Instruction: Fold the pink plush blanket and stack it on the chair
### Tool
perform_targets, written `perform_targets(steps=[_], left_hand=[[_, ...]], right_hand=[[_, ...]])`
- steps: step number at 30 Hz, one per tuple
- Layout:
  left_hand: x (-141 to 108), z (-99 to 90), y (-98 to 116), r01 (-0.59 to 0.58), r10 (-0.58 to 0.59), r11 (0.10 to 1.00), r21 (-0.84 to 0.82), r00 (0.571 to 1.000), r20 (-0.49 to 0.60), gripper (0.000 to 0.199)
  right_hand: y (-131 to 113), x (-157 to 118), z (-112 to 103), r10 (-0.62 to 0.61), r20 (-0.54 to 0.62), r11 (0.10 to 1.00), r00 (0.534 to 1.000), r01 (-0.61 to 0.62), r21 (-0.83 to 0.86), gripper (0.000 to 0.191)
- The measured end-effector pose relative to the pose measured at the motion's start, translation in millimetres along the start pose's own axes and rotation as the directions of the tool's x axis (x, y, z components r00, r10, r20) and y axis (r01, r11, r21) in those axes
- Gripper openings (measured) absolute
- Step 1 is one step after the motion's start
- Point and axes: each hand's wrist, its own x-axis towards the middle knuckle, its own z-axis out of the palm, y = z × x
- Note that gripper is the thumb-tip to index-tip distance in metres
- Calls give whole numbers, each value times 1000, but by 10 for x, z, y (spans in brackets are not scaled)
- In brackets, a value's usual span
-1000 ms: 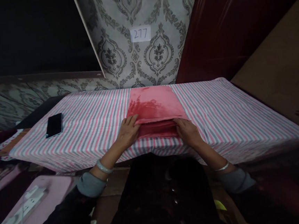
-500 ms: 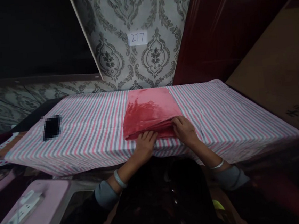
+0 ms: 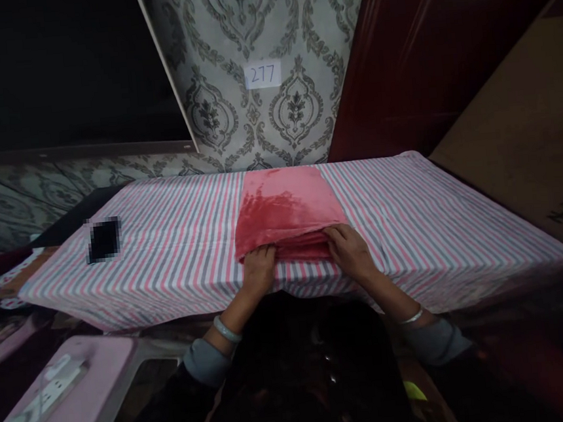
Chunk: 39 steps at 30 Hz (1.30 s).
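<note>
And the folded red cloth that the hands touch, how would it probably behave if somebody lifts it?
The folded red cloth is probably floppy: its front edge, between the left hand and right hand, shows soft, loose layers. Lifted by the top layer alone, it might unfold. It seems unlikely to roll, since it lies flat on the striped tablecloth.

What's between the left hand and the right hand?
Between the left hand and right hand, the head view shows the layered near edge of the folded red fabric, with striped tablecloth just in front.
</note>
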Motion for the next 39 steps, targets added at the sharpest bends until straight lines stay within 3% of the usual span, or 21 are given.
perform_targets(steps=[6, 10, 14, 18, 21, 27, 34, 39], left_hand=[[-51, 97, -25, 2, -6, 999, -33, 991, -131, 29], [-20, 121, -37, -2, -3, 999, -47, 995, -104, 29], [36, 61, -9, 6, -7, 1000, -11, 996, -88, 27], [53, -29, 49, 77, -74, 997, 11, 981, -179, 16], [70, -58, 76, 132, -123, 991, 19, 958, -259, 25], [89, -90, 30, 69, -61, 997, 20, 963, -263, 23], [8, -136, -75, 80, -73, 997, 4, 930, -361, 26], [49, -105, -167, -16, 40, 997, 74, 940, -338, 20]], right_hand=[[-21, -22, 17, 3, 16, 1000, 1000, -3, -23, 37], [-93, 6, 35, 1, 64, 997, 998, 4, -74, 38], [-152, 37, 57, 7, 94, 993, 996, 5, -122, 29], [-161, 39, 70, 26, 67, 994, 997, -18, -111, 24], [-151, 26, 67, 18, 40, 997, 999, -15, -80, 21], [-127, -28, 68, -21, -31, 1000, 999, 21, -9, 18], [-144, -81, 104, -8, -19, 999, 1000, 7, -45, 21], [-192, -82, 136, 6, -17, 996, 1000, -7, -85, 32]])
